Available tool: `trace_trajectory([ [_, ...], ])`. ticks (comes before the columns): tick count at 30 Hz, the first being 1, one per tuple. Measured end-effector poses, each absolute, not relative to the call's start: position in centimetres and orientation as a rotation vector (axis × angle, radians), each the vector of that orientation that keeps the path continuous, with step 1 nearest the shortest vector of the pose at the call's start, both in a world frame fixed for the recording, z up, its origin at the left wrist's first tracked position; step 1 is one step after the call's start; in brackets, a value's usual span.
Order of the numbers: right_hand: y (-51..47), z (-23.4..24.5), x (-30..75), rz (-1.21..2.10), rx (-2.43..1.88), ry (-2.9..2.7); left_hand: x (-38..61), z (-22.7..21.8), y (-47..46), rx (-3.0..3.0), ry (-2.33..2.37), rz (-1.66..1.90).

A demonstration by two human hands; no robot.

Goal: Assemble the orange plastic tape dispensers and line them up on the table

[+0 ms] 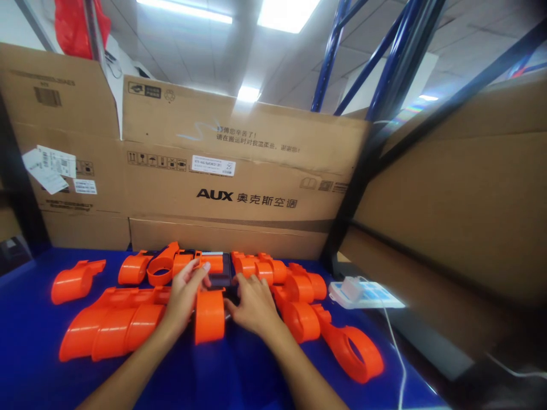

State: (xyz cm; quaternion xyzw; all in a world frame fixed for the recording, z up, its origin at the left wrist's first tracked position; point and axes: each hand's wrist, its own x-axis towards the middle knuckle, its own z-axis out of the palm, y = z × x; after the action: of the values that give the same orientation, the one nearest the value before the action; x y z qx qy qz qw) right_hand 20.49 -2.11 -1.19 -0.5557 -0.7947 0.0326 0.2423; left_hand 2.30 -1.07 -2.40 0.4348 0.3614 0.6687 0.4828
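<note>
Orange loop (209,316) between both hands' fingers (199,277)

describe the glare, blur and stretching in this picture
Head view: the ceiling panel light is blown out white; head view: highlights streak the orange plastic rings at left; head view: the AUX lettering reads clearly, the far-right cardboard looks soft; head view: the blue rack upright leans, likely wide-angle stretch.
</note>
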Motion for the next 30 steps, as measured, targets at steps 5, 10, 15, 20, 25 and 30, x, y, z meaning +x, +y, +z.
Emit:
trace_trajectory([
  [5, -2.2, -1.3, 20.4, 0.044, -1.59, -2.321, 2.4, -2.4, -1.3, 1.075, 0.885, 1.601],
  [10, -1.9, -1.3, 20.6, 0.123, -1.517, -2.232, 2.4, -2.5, -1.2, 1.112, 0.904, 1.583],
  [15, -1.1, -1.2, 21.1, 0.179, -1.24, -1.837, 2.5, -2.6, -1.1, 1.118, 0.91, 1.548],
  [20, -1.5, -0.4, 21.4, 0.125, -0.957, -1.684, 3.3, -2.5, -1.4, 1.178, 0.897, 1.458],
  [25, -2.0, -0.2, 21.3, 0.065, -0.74, -1.877, 3.8, -2.7, -1.8, 1.294, 0.871, 1.384],
  [30, -1.9, -0.4, 21.0, 0.086, -0.719, -1.868, 3.8, -2.7, -1.9, 1.299, 0.839, 1.364],
])
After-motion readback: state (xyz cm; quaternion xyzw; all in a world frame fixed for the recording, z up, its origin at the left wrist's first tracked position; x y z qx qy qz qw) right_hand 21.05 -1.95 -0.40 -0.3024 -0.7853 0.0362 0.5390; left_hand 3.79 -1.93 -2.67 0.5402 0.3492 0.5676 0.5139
